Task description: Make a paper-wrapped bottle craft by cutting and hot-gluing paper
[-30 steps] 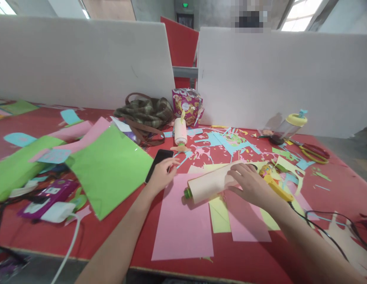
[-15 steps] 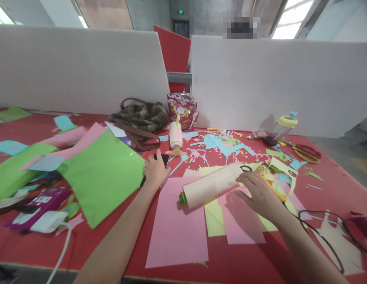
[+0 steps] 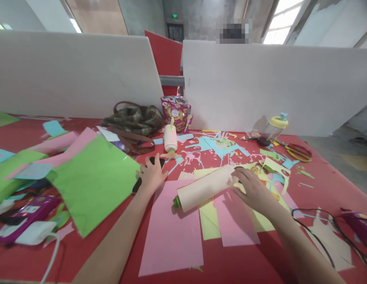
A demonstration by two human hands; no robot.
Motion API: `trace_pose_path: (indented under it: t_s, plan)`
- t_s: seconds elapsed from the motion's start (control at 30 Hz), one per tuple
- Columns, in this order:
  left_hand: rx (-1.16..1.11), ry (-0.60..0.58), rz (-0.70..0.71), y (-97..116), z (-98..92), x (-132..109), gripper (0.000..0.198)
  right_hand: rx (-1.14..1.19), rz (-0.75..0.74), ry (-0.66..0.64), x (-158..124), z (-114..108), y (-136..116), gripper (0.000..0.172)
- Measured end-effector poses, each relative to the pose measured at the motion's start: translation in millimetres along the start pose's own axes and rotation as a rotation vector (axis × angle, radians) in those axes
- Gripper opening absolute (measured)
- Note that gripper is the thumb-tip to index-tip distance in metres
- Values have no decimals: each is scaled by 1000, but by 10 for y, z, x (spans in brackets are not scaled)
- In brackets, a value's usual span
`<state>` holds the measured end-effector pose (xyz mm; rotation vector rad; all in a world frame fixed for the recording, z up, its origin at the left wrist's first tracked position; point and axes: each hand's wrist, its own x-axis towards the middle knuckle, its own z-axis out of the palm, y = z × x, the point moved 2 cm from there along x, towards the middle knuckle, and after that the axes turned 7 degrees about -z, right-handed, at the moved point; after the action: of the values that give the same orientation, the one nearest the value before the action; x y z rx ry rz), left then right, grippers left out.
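My left hand [image 3: 152, 176] lies over a black phone [image 3: 137, 185], fingers spread across it, at the right edge of a green paper sheet [image 3: 96, 183]. To the right, a cream paper-wrapped cylinder [image 3: 204, 187] with a green end rests slantwise on pink paper [image 3: 173, 240] and yellow paper. My right hand [image 3: 254, 190] is at the cylinder's right end, fingers bent and thumb apart from them. Whether its fingertips touch the cylinder is hard to tell. Under those fingers a small black ring-like thing [image 3: 239, 169] is mostly hidden.
Paper scraps [image 3: 221, 146] litter the red table. Behind stand a small wrapped bottle [image 3: 171, 139], a purple snack bag [image 3: 176, 113] and a plaid bag [image 3: 133, 120]. Scissors [image 3: 298, 151] and a clear yellow-topped bottle [image 3: 272, 130] are at right. Cables [image 3: 315, 232] lie near my right forearm.
The view has swung slightly right. My left fingers have spread wider over the phone. My right hand has moved up a little, its fingers now covering most of the black ring.
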<state>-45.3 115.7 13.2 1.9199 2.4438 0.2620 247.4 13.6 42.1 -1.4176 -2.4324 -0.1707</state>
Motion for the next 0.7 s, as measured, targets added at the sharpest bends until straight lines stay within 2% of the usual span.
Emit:
trace_pose_path:
  t_s: [0.07,0.17,0.23,0.37,0.47,0.7]
  plan:
    - [-10,14,58,45,-76,-73,50,-14,-13,-15,31,24,4,29]
    - [-104,44,291,187,-238,-256,38,-34,-41,-52,108,40,-5,36]
    - [-161,22,467,325,-341,-416,37,-44,-73,-99,177,48,-22,40]
    - [-206,-103,687,608,-432,-723,41,-62,-177,-142,317,85,-79,47]
    - [-201,-202,751,746,-400,-873,47,-23,-248,-151,384,117,-138,48]
    - [-69,-162,783,824,-368,-975,43,44,-264,-153,397,83,-249,31]
